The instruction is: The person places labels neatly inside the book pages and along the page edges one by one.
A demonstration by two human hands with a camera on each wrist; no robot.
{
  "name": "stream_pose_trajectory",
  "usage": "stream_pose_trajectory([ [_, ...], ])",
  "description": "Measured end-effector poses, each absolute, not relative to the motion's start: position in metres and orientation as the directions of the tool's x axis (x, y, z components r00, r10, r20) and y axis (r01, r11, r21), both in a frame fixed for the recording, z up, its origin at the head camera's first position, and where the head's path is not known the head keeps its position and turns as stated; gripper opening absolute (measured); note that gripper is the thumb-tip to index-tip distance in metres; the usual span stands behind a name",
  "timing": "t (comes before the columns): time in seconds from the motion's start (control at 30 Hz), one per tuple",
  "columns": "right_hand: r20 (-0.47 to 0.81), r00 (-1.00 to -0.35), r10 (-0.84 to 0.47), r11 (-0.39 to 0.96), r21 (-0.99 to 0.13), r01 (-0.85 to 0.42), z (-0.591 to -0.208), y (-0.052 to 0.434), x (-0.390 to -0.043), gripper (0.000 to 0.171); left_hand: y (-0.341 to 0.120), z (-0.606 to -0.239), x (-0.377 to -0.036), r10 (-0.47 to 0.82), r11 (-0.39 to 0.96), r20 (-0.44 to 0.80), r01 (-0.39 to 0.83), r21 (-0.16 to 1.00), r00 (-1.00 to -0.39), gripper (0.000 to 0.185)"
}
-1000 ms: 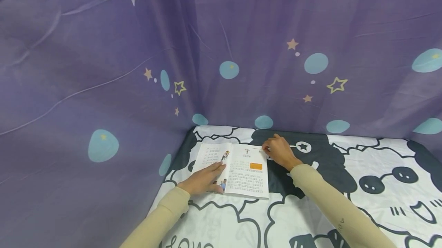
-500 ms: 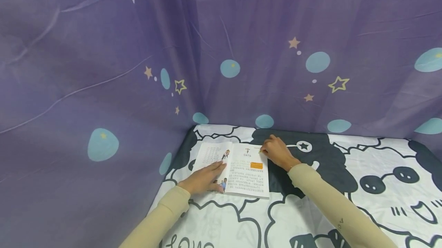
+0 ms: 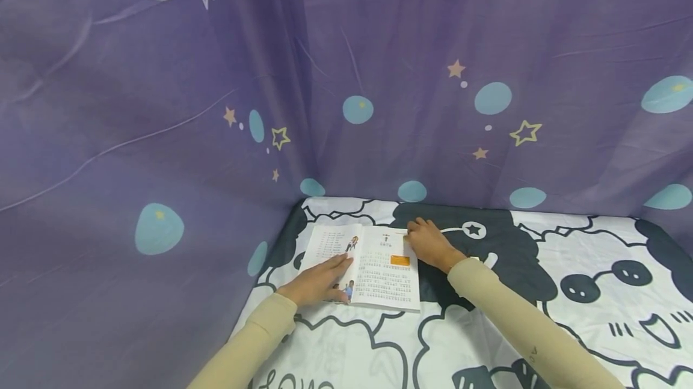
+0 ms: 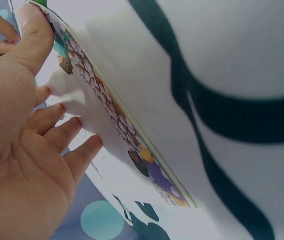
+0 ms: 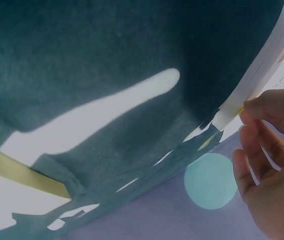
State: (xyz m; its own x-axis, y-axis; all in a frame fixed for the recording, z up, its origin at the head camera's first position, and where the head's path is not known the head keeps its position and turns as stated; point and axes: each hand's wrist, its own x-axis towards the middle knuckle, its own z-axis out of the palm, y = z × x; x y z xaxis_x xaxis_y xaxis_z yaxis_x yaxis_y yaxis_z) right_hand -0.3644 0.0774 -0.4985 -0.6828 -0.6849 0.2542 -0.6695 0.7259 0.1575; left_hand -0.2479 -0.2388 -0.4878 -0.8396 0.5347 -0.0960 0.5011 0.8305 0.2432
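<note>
Since a second ago my right hand has slid slightly left onto the open book, lower centre of frame, fingertips pinching the far page corner (to lift it). My left hand lies flat, fingers straight and together, pinning the left page.

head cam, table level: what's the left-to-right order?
Purple curtain → left hand flat on the left page → open book → right hand at the book's top right corner → cartoon-print cloth.
</note>
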Motion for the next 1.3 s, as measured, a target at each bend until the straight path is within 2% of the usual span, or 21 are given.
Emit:
stream_pose_trajectory([
  [0.23,0.246,-0.637,-0.731,0.682,0.230,-0.694,-0.496,0.074,-0.358,0.012,-0.238,-0.489,-0.248,0.535,0.830,-0.088,0.504,0.239,-0.840,0.094],
  [0.67,0.178,-0.617,-0.767,0.638,0.314,-0.703,-0.492,0.074,-0.355,0.014,-0.236,-0.486,-0.246,0.545,0.822,-0.072,0.515,0.244,-0.835,0.094],
  [0.8,0.176,-0.643,-0.745,0.665,0.274,-0.695,-0.494,0.075,-0.358,0.016,-0.237,-0.486,-0.246,0.548,0.818,-0.071,0.517,0.251,-0.833,0.093],
  [0.97,0.164,-0.675,-0.719,0.694,0.187,-0.695,-0.490,0.085,-0.356,0.026,-0.237,-0.488,-0.246,0.547,0.817,-0.073,0.513,0.262,-0.834,0.093],
  [1.3,0.253,-0.665,-0.703,0.694,0.035,-0.719,-0.487,0.122,-0.352,0.034,-0.238,-0.487,-0.247,0.554,0.815,-0.073,0.523,0.250,-0.829,0.094],
])
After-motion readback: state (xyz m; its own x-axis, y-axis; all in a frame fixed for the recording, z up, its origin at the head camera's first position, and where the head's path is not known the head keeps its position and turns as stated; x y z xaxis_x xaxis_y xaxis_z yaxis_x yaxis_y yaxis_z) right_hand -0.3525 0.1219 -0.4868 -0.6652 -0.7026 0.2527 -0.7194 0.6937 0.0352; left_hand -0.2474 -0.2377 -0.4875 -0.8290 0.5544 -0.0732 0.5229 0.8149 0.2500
